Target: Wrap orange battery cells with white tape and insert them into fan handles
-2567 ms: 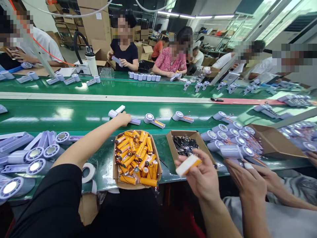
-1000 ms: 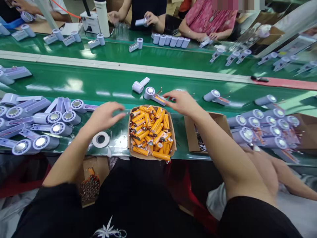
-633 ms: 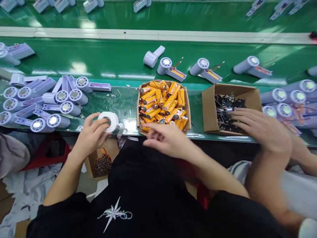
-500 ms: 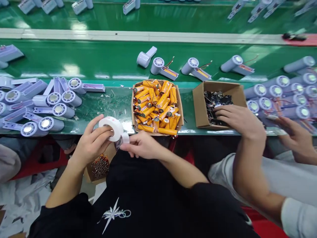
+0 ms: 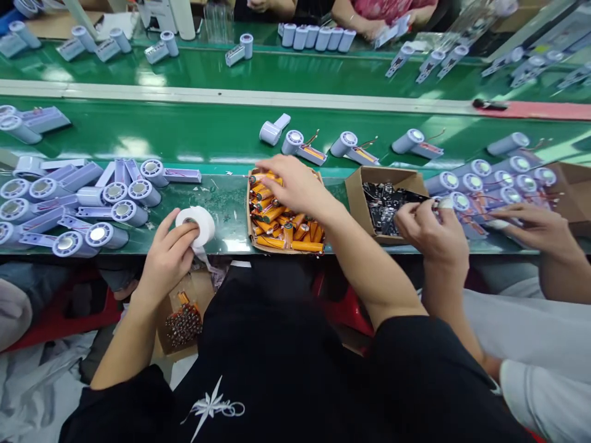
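Observation:
My left hand point(image 5: 168, 252) is closed on a roll of white tape point(image 5: 205, 226), its fingers hooked into the core. A loose strip of tape hangs below the roll. Over a cardboard box point(image 5: 250, 237) of orange battery cells point(image 5: 289, 237) reaches my right hand point(image 5: 293, 184), fingers apart and touching cells at the box's far left side. The fingertips are partly hidden among the cells.
To the left lie several lilac fan-like housings point(image 5: 129, 212). On the right, a co-worker's hands point(image 5: 434, 237) work beside a box of black circuit boards point(image 5: 383, 206). More housings point(image 5: 344, 144) lie on the green belt point(image 5: 184, 129). Below, a carton point(image 5: 178, 354) holds small parts.
My right hand has left the tape's loose end and moved up and right to the battery box. The left hand still holds the roll. The view has tilted up, showing people across the belt.

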{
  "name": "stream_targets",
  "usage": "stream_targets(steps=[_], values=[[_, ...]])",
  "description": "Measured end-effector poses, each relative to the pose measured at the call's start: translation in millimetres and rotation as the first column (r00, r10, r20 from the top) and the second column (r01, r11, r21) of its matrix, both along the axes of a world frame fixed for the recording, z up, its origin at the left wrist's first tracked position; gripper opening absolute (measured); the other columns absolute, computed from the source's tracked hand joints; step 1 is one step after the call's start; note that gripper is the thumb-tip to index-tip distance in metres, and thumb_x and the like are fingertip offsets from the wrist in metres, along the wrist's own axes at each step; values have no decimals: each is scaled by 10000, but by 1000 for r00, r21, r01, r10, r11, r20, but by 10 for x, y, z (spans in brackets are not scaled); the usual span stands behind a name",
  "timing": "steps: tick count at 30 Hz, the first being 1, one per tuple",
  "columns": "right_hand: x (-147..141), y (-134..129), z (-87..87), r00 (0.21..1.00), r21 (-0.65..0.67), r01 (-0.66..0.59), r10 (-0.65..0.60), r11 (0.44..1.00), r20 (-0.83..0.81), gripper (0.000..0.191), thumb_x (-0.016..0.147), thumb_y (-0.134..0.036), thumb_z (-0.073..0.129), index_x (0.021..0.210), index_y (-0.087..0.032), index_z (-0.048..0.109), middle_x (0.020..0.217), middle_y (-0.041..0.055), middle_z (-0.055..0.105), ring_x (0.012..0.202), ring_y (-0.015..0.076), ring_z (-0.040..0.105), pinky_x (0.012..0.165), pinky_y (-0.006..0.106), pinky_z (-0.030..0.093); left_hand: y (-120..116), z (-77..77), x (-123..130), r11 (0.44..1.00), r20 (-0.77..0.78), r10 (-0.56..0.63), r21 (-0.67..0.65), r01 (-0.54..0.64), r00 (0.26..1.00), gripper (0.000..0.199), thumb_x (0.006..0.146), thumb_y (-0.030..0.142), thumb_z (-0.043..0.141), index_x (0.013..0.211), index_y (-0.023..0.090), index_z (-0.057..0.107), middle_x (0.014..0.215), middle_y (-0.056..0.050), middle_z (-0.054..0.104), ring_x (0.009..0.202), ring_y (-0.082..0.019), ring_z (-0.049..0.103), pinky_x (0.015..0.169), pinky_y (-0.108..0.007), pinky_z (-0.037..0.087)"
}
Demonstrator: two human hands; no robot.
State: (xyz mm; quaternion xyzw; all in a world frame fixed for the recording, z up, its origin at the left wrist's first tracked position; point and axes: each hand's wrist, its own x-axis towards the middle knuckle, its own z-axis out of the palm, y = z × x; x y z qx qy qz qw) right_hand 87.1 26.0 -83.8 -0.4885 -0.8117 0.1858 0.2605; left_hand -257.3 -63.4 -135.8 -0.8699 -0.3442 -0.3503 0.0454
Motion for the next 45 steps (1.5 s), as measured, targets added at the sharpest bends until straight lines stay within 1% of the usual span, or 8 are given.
stream_targets(steps=[6, 11, 16, 22, 30, 37, 42, 45], values=[[-34, 739, -187, 987, -68, -160, 161, 985, 7, 226, 1003, -360, 753, 1166, -206, 788, 1530, 135, 672, 1436, 375, 571, 1233, 660, 437, 90, 119, 293, 996, -6, -82, -18, 82, 997, 475, 979, -5, 539, 1352, 233, 711, 1328, -94, 784, 1517, -324, 580, 1267, -651, 535], [-13, 184, 97, 843, -75, -142, 81, 987, -531, 565, 906, -675, 805, 1248, -232, 734, 1144, 46, 779, 1095, 227, 764, 964, 403, 621, -10, 191, 330, 991, -83, -106, -90, 98, 991, 451, 1009, 18, 549, 1318, 274, 756, 1314, -62, 799, 1524, -305, 578, 1291, -642, 517], [-14, -512, 231, 949, -114, -114, 75, 987, -305, 525, 748, -651, 954, 1100, -275, 852, 764, -33, 725, 849, 216, 746, 833, 348, 591, -101, 217, 379, 987, -185, -144, -105, 126, 972, 396, 1047, 43, 552, 1325, 244, 749, 1310, -65, 785, 1642, -341, 425, 1213, -551, 615], [-164, -776, 11, 989, -76, -49, 37, 996, -143, 515, 849, -677, 877, 1122, -239, 884, 886, 45, 845, 843, 247, 778, 823, 340, 577, -127, 199, 531, 980, -218, -158, -158, 125, 963, 369, 1070, 107, 579, 1358, 268, 743, 1388, -77, 745, 1652, -335, 415, 1165, -477, 658], [69, -879, -97, 915, -341, -183, 34, 922, -401, 470, 915, -481, 845, 1309, -227, 821, 884, 26, 829, 900, 253, 803, 911, 387, 647, -188, 203, 670, 986, -224, -112, -147, 80, 968, 367, 1069, 102, 556, 1317, 276, 762, 1363, -71, 752, 1643, -350, 425, 1134, -451, 671], [-299, -1011, -514, 418, -386, 151, -413, 910, -809, 635, 868, -662, 830, 1332, -241, 728, 1189, 97, 834, 1162, 286, 801, 953, 410, 701, -353, 129, 979, 999, -124, 18, 30, -15, 992, 331, 1035, 180, 711, 1366, 200, 715, 1084, -86, 806, 1521, -404, 581, 1174, -568, 634], [306, -911, -130, 425, -103, 369, -266, 924, -865, 523, 924, -622, 801, 1349, -328, 721, 1332, 67, 776, 1253, 299, 779, 996, 478, 700, -681, 208, 866, 994, -123, -100, -54, 94, 987, 222, 1015, 166, 718, 1202, 275, 770, 1051, -55, 821, 1476, -336, 640, 1183, -522, 646], [866, -793, 126, 428, 82, 534, -185, 842, -885, 430, 986, -632, 730, 1332, -377, 721, 1377, 56, 749, 1286, 293, 774, 1023, 476, 688, -393, 36, 417, 985, -139, 60, -154, -82, 988, 183, 1053, 314, 675, 1191, 257, 781, 1054, -42, 835, 1502, -375, 608, 1183, -571, 626]])
